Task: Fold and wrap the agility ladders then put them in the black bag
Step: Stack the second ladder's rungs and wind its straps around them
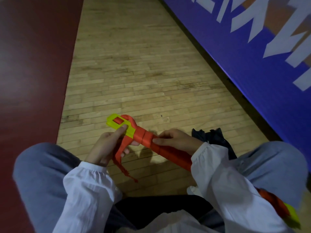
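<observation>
Head view: a folded ladder [143, 138], yellow rungs bound in orange strap, is held above the wooden floor [134, 64]. Its yellow end is gripped by the left hand [107, 147], thumb pressed on top, and the orange wrapping is pinched by the curled fingers of the right hand [175, 140]. A black bag [213, 137] is noted lying on the floor just beyond the right hand.

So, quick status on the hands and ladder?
Left hand grips ladder bundle, yellow end; right hand holds orange-wrapped middle. Black bag on floor nearby, unobstructed.

Head-worn camera looks forward and down, seemingly near the wooden floor [134, 73].
</observation>
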`<state>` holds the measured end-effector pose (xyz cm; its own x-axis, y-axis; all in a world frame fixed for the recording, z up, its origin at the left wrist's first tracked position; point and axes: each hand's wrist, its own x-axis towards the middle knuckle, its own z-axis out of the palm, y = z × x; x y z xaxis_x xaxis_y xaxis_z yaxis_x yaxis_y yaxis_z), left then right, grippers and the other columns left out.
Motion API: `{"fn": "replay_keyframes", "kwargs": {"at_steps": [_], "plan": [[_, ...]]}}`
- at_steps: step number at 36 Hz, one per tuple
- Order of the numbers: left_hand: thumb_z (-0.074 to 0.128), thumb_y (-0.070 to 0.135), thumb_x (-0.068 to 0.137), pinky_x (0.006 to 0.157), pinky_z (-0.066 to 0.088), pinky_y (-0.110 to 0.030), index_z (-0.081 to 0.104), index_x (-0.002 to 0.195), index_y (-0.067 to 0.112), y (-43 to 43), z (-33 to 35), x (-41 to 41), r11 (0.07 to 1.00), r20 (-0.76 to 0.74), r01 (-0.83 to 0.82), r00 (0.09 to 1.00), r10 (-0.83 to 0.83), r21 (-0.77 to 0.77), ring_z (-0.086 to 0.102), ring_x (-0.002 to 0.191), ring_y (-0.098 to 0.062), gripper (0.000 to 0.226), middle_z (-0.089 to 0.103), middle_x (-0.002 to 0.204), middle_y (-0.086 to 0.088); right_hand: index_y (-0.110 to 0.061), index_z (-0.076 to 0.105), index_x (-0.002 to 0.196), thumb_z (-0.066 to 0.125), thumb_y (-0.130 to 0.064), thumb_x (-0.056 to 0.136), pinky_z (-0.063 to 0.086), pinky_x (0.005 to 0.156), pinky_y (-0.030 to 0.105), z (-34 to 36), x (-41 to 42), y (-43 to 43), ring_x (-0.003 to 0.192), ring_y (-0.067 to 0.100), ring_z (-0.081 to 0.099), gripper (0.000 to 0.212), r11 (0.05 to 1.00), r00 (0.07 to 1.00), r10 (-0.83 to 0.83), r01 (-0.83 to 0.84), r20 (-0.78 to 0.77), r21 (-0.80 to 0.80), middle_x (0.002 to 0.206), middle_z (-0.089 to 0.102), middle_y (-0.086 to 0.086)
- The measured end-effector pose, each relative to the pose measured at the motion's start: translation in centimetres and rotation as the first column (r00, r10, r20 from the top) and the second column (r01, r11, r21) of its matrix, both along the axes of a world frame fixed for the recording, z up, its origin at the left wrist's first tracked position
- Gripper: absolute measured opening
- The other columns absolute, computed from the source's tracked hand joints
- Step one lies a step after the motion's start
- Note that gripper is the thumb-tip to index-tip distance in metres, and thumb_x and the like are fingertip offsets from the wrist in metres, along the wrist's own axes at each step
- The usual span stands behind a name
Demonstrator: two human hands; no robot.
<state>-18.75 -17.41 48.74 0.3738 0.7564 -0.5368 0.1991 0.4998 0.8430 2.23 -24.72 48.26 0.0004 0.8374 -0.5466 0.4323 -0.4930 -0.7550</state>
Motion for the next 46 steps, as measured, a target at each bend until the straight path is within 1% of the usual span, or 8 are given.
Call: {"fn": "replay_keyframes", "kwargs": {"at_steps": [5,11,20,24,31,36,41,46], "plan": [[0.046,0.036,0.098,0.035,0.042,-0.016,0.064,0.092,-0.01,-0.1,0.2,0.1,1.0,0.009,0.002,1.0,-0.002,-0.014,0.052,0.035,-0.011,0.051,0.071,0.063,-0.01,-0.013,0.066,0.114,0.066,-0.045,0.085,0.05,0.072,0.023,0.4,-0.1,0.1,0.085,0.015,0.066,0.043,1.0,1.0,-0.002,0.003,-0.014,0.012,0.099,0.069,0.002],[0.043,0.039,0.098,0.036,0.044,-0.018,0.062,0.099,0.006,0.3,1.2,0.1,0.995,0.063,0.064,0.996,-0.06,-0.078,0.056,0.04,-0.013,0.038,0.074,0.086,-0.015,-0.016,0.068,0.107,0.075,-0.036,0.079,0.048,0.073,0.021,1.7,-0.1,0.1,0.085,0.01,0.063,0.034,0.988,0.999,-0.04,0.038,0.008,0.149,0.096,0.068,-0.003],[0.046,0.037,0.097,0.037,0.045,-0.021,0.062,0.107,0.003,0.9,1.9,-0.4,0.99,0.03,0.124,0.992,-0.123,-0.062,0.058,0.046,-0.014,0.039,0.074,0.095,-0.015,-0.019,0.064,0.097,0.08,-0.033,0.075,0.044,0.072,0.024,1.5,-0.2,-0.2,0.086,0.012,0.06,0.031,0.958,0.994,-0.048,0.018,0.099,0.285,0.095,0.065,-0.002],[0.041,0.049,0.095,0.038,0.044,-0.019,0.061,0.111,0.003,1.0,2.4,-0.4,0.989,0.018,0.133,0.991,-0.133,-0.059,0.058,0.048,-0.014,0.053,0.072,0.103,-0.017,-0.021,0.062,0.093,0.082,-0.034,0.072,0.045,0.073,0.025,1.5,-0.4,-0.3,0.086,0.012,0.059,0.032,0.95,0.988,-0.066,0.02,0.137,0.311,0.094,0.064,-0.003],[0.05,0.069,0.071,0.038,0.044,-0.021,0.063,0.107,0.004,0.9,2.5,0.4,0.998,-0.022,0.061,0.998,-0.061,0.007,0.06,0.047,-0.018,0.075,0.073,0.089,-0.02,-0.026,0.052,0.083,0.083,-0.033,0.07,0.047,0.078,0.029,1.6,-1.6,-0.5,0.086,0.013,0.058,0.035,0.93,0.971,-0.046,-0.044,0.234,0.366,0.092,0.062,-0.007],[0.057,0.055,0.084,0.037,0.042,-0.019,0.064,0.088,0.0,0.6,1.9,1.0,0.999,-0.091,-0.025,0.995,0.029,0.046,0.056,0.041,-0.019,0.056,0.073,0.08,-0.019,-0.028,0.047,0.078,0.084,-0.03,0.069,0.05,0.075,0.032,1.3,-1.8,-0.7,0.082,0.014,0.06,0.038,0.91,0.962,-0.043,-0.074,0.271,0.407,0.087,0.062,-0.007],[0.059,0.056,0.085,0.042,0.04,-0.022,0.065,0.078,-0.002,0.4,1.3,1.2,0.994,-0.134,-0.081,0.987,0.09,0.071,0.049,0.039,-0.022,0.058,0.072,0.071,-0.019,-0.033,0.039,0.073,0.083,-0.029,0.071,0.041,0.065,0.021,1.1,-2.0,-0.9,0.079,0.012,0.058,0.044,0.888,0.949,-0.015,-0.132,0.315,0.441,0.087,0.06,-0.007],[0.061,0.049,0.086,0.037,0.037,-0.018,0.064,0.071,-0.001,0.1,1.3,1.4,0.991,-0.168,-0.117,0.977,0.128,0.071,0.044,0.031,-0.016,0.052,0.065,0.052,-0.013,-0.027,0.044,0.081,0.082,-0.032,0.072,0.04,0.066,0.021,1.0,-2.0,-1.1,0.083,0.012,0.059,0.04,0.89,0.943,0.004,-0.155,0.332,0.428,0.094,0.062,-0.005]]}}
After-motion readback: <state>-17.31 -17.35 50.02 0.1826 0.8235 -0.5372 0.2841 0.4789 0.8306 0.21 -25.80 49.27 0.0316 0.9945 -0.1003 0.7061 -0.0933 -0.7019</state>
